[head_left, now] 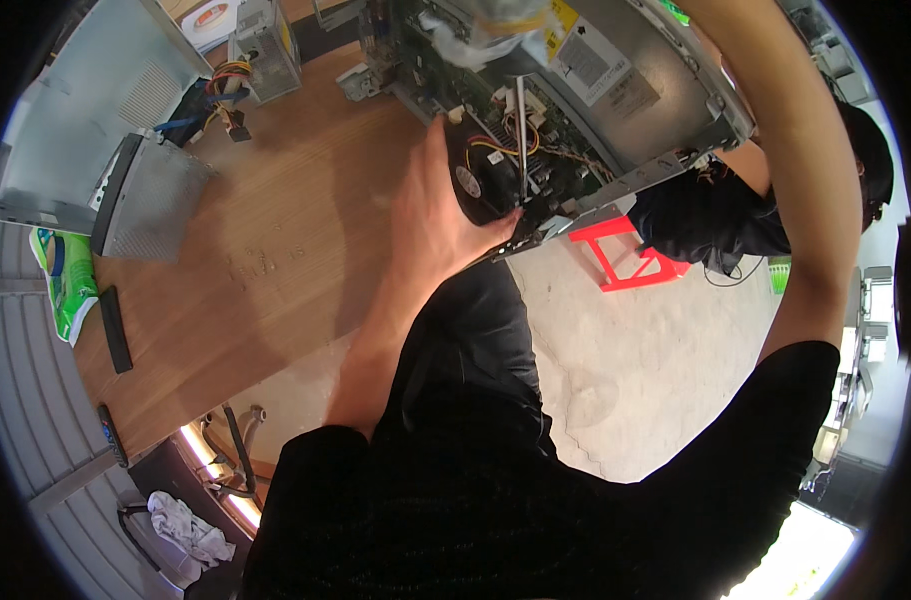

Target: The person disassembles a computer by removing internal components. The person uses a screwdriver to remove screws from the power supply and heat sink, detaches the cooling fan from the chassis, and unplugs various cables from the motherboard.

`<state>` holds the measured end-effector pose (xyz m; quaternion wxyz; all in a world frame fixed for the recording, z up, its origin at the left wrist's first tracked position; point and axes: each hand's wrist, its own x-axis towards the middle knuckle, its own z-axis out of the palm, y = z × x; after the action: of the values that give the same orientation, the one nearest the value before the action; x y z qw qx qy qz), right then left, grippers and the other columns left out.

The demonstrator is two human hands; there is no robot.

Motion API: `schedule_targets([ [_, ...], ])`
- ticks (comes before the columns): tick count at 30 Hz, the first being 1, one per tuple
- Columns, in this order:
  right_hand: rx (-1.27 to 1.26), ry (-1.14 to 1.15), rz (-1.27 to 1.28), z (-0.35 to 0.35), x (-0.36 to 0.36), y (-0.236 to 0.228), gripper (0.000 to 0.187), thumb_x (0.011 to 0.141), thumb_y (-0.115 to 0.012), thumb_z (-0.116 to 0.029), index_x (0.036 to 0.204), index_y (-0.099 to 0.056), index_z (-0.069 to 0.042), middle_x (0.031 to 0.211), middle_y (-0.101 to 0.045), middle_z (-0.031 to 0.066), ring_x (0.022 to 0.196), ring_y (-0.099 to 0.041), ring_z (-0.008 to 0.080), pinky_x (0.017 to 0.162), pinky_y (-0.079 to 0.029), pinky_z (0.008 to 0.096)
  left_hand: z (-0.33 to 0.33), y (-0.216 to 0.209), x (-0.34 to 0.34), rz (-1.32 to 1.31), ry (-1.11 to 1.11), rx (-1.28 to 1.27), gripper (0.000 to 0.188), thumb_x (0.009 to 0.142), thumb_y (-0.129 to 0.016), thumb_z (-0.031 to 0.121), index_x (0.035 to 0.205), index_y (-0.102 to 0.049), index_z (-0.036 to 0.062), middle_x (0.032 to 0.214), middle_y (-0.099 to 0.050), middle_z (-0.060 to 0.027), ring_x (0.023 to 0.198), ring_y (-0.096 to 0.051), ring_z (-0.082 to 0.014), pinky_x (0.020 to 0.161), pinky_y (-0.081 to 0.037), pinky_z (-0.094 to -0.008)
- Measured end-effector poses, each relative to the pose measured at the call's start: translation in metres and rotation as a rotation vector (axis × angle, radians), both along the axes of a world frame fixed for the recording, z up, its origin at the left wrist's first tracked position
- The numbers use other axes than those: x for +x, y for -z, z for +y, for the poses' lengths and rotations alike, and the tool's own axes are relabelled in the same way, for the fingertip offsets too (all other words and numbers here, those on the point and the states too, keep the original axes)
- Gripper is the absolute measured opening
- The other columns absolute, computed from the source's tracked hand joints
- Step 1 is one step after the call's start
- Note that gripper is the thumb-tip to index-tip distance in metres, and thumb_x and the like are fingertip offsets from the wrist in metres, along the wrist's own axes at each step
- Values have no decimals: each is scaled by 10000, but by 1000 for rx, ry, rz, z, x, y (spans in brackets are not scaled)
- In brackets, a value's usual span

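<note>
A computer case lies open at the top of the head view, its circuit board and wiring exposed. My left hand grips a black cooling fan at the case's near edge, its fingers along the left side and its thumb at the near corner. A thin metal screwdriver shaft reaches down beside the fan, with its tip close to my thumb. Above the shaft is a blurred, clear-and-yellow shape, perhaps its handle. My right forearm rises past the case, and the hand lies beyond the upper edge.
On the wooden table stand a metal case panel, a grey drive cage and a power supply with coloured cables. A green packet lies at left. A person in black is near a red stool.
</note>
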<state>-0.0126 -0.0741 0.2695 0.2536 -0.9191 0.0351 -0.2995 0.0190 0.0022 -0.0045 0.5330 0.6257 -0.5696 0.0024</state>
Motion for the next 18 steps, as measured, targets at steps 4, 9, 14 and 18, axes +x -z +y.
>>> schedule_targets([
  [4,29,-429,-11,-24,25,7,352,898,-555,-207,604,-589,-15,516,-579,53,452,-545,104,460,-440,267,-2,3,2,20,34,-4,1135,579,-907,289,1477,-284,-17,1224,-537,-230,1083,-590,-405,871,-523,-451],
  [9,46,-185,128,-32,33,11,349,913,-563,-217,638,-602,-6,564,-604,67,475,-580,123,477,-458,281,-4,7,2,36,38,-47,1117,579,-904,283,1465,-302,-36,1228,-552,-234,1082,-603,-402,892,-526,-451],
  [14,37,-331,68,-59,51,21,353,935,-578,-236,674,-631,-5,591,-613,66,532,-607,124,520,-477,286,-3,5,7,35,69,-65,1101,581,-900,270,1454,-314,-58,1256,-554,-254,1115,-600,-409,911,-528,-445],
  [18,88,-312,102,-65,58,24,372,952,-590,-256,678,-634,-8,608,-618,58,561,-602,120,557,-479,282,-3,10,5,130,110,-39,1115,585,-901,241,1482,-300,-39,1346,-524,-289,1212,-565,-424,1002,-486,-457],
])
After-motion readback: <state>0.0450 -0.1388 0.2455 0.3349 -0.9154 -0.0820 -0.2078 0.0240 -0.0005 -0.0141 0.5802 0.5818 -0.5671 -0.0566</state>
